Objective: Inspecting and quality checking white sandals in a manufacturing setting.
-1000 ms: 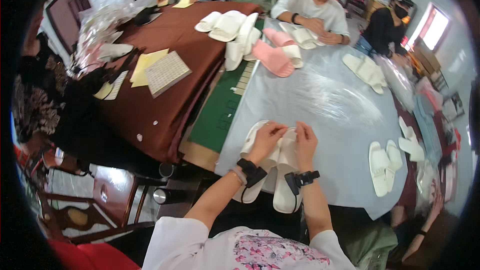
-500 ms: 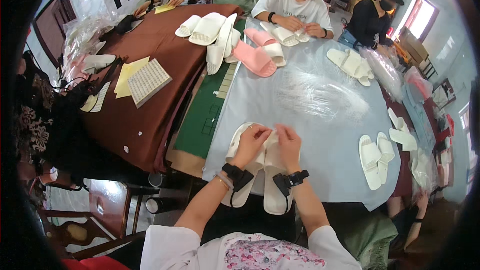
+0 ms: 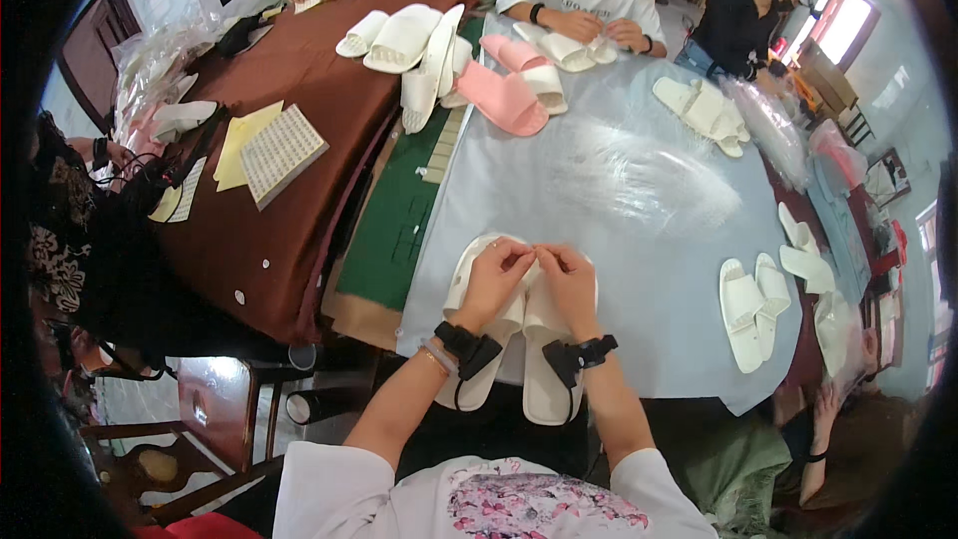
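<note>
Two white slippers lie side by side at the near edge of the grey-covered table, the left slipper (image 3: 473, 384) and the right slipper (image 3: 544, 401) with their heels toward me. Over their straps, my left hand (image 3: 495, 284) and my right hand (image 3: 566, 291) meet at the fingertips. Both hands are closed in a pinch; anything between the fingers is too small to make out. Each wrist carries a black strapped device, and my hands partly hide the straps and toes.
Clear plastic film (image 3: 649, 180) lies beyond the slippers. White slippers (image 3: 741, 311) rest at the right, pink slippers (image 3: 507, 100) farther off. A brown-covered table (image 3: 299, 250) holds a sticker stack (image 3: 283, 152). Co-workers (image 3: 589, 0) work across the table, and a chair (image 3: 215, 404) stands lower left.
My right hand, blurred and slightly apart before, has come to the left hand, so the fingertips now meet. The whole view has shifted slightly.
</note>
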Demonstrator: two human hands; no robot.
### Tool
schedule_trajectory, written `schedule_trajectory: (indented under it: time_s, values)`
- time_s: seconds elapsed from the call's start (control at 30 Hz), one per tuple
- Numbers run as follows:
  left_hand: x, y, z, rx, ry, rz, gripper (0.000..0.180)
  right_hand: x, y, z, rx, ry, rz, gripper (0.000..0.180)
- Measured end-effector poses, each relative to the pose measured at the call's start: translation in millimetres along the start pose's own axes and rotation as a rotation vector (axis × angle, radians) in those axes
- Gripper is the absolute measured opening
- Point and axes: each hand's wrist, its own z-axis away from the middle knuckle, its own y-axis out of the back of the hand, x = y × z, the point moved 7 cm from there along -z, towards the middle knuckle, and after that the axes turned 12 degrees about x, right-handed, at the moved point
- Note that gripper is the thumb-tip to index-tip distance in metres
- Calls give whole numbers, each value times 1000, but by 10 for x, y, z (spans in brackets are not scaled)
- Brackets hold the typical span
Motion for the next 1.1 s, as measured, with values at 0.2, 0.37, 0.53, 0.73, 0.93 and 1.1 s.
schedule_trajectory:
  time_s: [0.2,0.37,0.53,0.73,0.93,1.1]
  values:
    - [-22,1,8,2,-10,-26,9,176,-9,3,-10,-143,-154,17]
    - [-24,-36,-8,-24,-5,32,10,155,-29,-9,-16,-65,-166,15]
    - [-18,-28,5,-13,-18,51,10,216,-37,-36,-41,-173,-248,18]
    - [3,34,31,48,-54,-23,9,250,-53,-40,-132,-161,-151,15]
    - [20,27,49,51,-118,-108,10,289,-51,-45,-195,-184,-55,13]
    - [-50,50,60,107,-79,-128,10,160,-50,-53,-228,-28,132,15]
